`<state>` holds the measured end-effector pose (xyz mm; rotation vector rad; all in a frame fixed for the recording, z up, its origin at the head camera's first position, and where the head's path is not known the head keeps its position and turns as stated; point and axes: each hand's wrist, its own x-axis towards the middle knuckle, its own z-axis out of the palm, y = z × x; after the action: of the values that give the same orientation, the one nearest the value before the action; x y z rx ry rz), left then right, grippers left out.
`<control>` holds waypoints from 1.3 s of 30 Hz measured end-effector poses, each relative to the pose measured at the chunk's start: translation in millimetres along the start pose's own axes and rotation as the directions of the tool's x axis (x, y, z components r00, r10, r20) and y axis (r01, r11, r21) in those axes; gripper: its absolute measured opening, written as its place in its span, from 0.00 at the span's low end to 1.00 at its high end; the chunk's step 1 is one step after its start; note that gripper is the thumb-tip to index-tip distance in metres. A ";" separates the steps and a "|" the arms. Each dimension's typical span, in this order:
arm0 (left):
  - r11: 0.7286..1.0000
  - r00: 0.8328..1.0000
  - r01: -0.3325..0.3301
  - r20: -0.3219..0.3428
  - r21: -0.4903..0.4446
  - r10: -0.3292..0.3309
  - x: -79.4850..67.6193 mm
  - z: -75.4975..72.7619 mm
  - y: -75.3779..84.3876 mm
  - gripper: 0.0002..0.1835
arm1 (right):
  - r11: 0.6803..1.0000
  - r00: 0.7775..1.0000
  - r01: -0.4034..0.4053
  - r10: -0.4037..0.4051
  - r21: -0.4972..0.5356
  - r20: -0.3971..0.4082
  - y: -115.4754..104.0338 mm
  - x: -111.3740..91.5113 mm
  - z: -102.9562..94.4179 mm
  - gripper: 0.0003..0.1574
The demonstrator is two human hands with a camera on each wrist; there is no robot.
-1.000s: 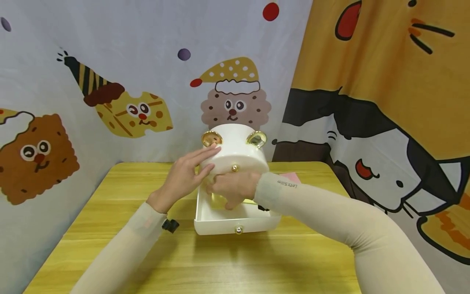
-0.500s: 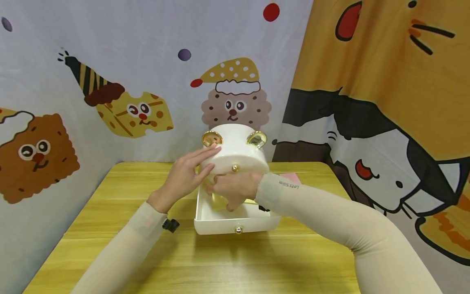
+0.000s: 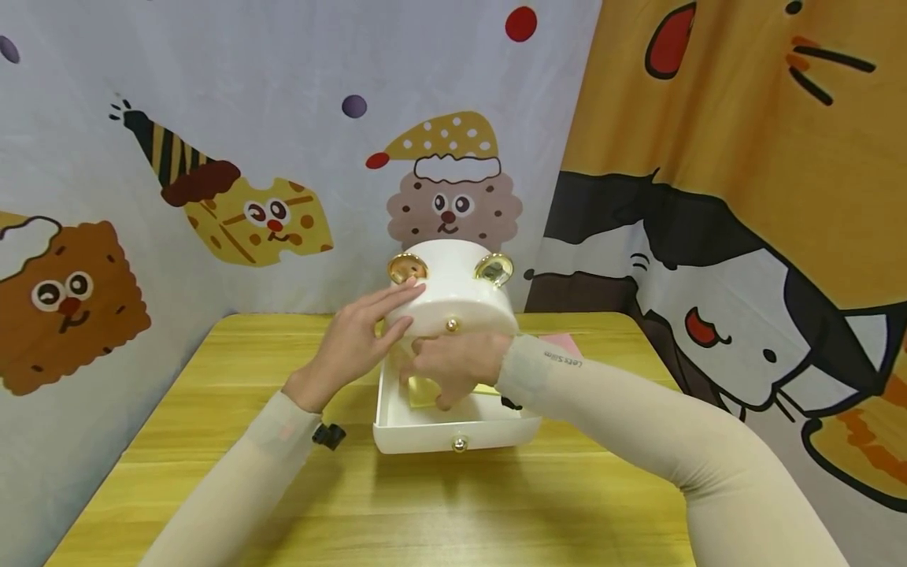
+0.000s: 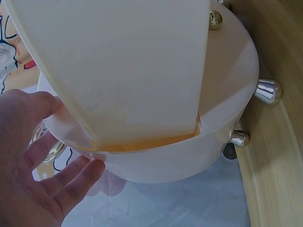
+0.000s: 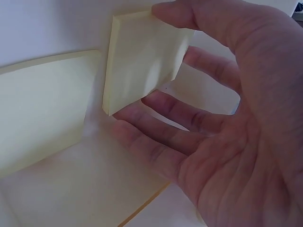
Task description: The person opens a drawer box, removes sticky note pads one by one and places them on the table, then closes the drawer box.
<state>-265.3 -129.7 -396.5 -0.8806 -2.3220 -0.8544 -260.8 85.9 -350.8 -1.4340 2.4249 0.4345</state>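
Drawer (image 3: 457, 438) of the white cabinet (image 3: 457, 272) is standing pulled out toward the person, and this cabinet is standing on the wooden table (image 3: 453, 520). Inside the drawer, the right hand (image 3: 457, 366) is grasping one yellow pad (image 5: 147, 61) between thumb and fingers, while a second yellow pad (image 5: 42, 109) is lying just beside it, with a small gap. The left hand (image 3: 354, 323) is resting against the cabinet's left side, its fingers relaxed. Pink paper (image 3: 562, 342) is lying behind the right sleeve (image 3: 616, 402).
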 end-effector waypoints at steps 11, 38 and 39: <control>1.000 1.000 0.010 0.005 -0.001 -0.010 -0.4 -0.3 0.8 0.29 | 1.000 0.999 0.027 -0.026 0.008 -0.019 -5.5 -7.3 -7.8 0.41; 1.000 1.000 0.021 0.001 -0.002 -0.021 -1.5 0.1 2.8 0.29 | 0.996 0.996 0.046 -0.040 0.076 -0.082 -5.7 -27.7 -25.2 0.46; 1.000 1.000 0.019 -0.002 -0.001 -0.019 -1.4 0.1 2.7 0.29 | 0.996 0.995 0.048 -0.042 0.074 -0.086 -5.8 -28.7 -26.4 0.46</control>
<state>-262.4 -128.6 -396.4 -0.8586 -2.3318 -0.8640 -244.9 95.5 -316.1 -1.4998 2.4406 0.2734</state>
